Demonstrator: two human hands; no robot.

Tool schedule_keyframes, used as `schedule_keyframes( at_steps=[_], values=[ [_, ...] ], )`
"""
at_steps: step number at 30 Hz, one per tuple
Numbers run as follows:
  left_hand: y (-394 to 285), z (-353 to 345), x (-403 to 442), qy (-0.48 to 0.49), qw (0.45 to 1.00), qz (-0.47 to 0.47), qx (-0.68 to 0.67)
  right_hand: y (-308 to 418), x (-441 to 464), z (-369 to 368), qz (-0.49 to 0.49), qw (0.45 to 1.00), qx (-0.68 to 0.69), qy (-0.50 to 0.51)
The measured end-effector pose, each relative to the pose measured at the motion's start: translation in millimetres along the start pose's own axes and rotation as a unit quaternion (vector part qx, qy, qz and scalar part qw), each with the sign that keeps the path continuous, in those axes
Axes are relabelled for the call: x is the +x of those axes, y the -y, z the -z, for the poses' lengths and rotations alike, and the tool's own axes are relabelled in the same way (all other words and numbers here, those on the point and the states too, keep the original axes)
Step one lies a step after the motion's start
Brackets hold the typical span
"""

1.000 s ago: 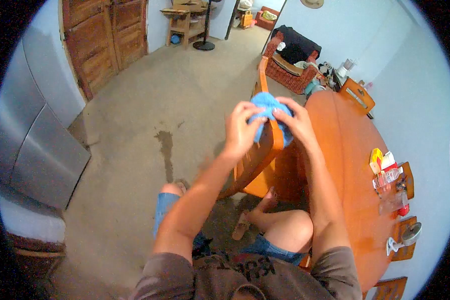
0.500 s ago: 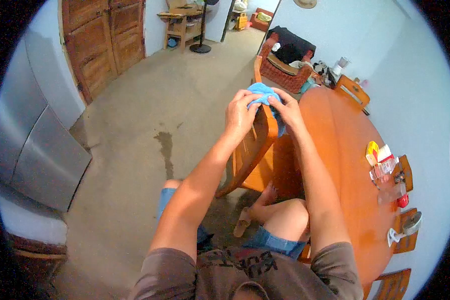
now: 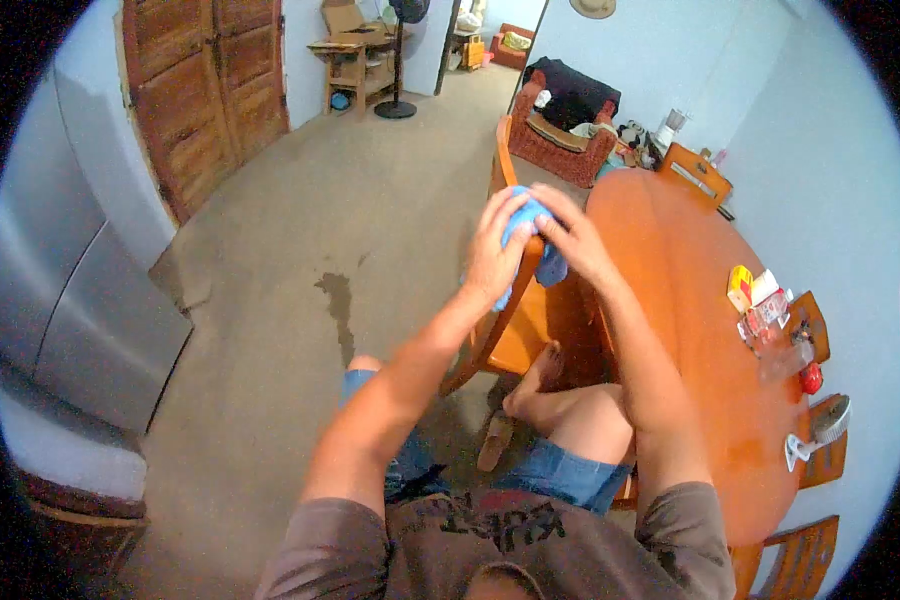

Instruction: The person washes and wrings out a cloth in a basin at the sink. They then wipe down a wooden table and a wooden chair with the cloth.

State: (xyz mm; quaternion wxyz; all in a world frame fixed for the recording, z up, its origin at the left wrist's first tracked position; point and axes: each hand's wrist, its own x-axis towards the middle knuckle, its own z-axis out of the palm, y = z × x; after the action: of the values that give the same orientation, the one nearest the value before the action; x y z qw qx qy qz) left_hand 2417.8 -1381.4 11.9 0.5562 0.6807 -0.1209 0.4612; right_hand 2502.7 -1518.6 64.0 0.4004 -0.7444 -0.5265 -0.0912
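A blue cloth [image 3: 552, 266] is draped over the curved back of a wooden chair [image 3: 523, 335], hanging down on both sides of it. My left hand [image 3: 497, 244] grips the cloth from the left side of the chair back. From the right, my right hand [image 3: 570, 232] presses on the same cloth, its fingers curled over the top. The two hands almost meet, and part of the chair back is hidden under them and the cloth.
An oval wooden table [image 3: 670, 300] stands at the right, bearing a yellow box [image 3: 739, 287], plastic containers and a small white fan [image 3: 818, 432]. An armchair [image 3: 560, 135] and a standing fan [image 3: 397, 60] are farther back. A grey refrigerator [image 3: 110, 310] stands left.
Both hands and the cloth have shifted slightly along the chair back, and the cloth is now bunched differently, with a fold hanging at its left. The camera view has also shifted a little.
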Motion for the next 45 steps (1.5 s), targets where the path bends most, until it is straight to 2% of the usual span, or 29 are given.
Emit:
schedule_keyframes(
  at_steps=[1, 4, 7, 10, 16, 22, 25, 30, 34, 40, 42, 45],
  values=[
    [1.9, -6.6, -1.0, 0.027, 0.999, 0.029, 0.029, 6.2, 0.3, -3.3, -0.013, 0.999, 0.024, 0.032],
    [25.4, -12.7, 3.4, 0.030, 0.999, 0.029, 0.000, -9.7, 2.8, -8.6, -0.060, 0.989, 0.129, 0.041],
    [39.3, -11.8, 15.5, 0.027, 1.000, 0.011, 0.005, -16.2, 14.6, -16.7, -0.058, 0.991, 0.119, -0.001],
    [56.5, -7.2, 33.4, 0.032, 0.999, -0.009, 0.012, -29.4, 33.5, -22.4, -0.055, 0.988, 0.146, -0.002],
    [98.1, -0.2, 84.6, 0.047, 0.999, 0.013, 0.015, -75.1, 85.0, -40.4, -0.043, 0.990, 0.110, -0.072],
    [111.4, 0.8, 107.4, 0.056, 0.995, 0.082, 0.006, -76.9, 104.0, -48.6, -0.121, 0.965, 0.202, -0.114],
    [100.2, -3.7, 92.5, 0.033, 0.996, 0.077, 0.014, -62.2, 90.4, -47.6, -0.136, 0.965, 0.189, -0.118],
    [68.8, -3.7, 47.3, 0.029, 0.998, 0.039, -0.028, -50.1, 50.5, -45.3, -0.054, 0.987, 0.122, -0.086],
    [48.4, -6.3, 23.5, 0.027, 0.998, 0.039, -0.032, -14.1, 31.3, -34.2, -0.080, 0.990, 0.100, -0.060],
    [64.9, -3.9, 42.1, 0.032, 0.998, 0.019, -0.053, -29.3, 48.4, -38.5, -0.082, 0.988, 0.113, -0.068],
    [77.3, -0.7, 53.9, 0.041, 0.998, 0.016, -0.046, -37.2, 61.9, -40.5, -0.045, 0.993, 0.071, -0.086],
    [94.6, 4.5, 80.7, 0.056, 0.997, 0.041, -0.044, -59.9, 90.1, -45.8, -0.049, 0.993, 0.036, -0.106]
  ],
)
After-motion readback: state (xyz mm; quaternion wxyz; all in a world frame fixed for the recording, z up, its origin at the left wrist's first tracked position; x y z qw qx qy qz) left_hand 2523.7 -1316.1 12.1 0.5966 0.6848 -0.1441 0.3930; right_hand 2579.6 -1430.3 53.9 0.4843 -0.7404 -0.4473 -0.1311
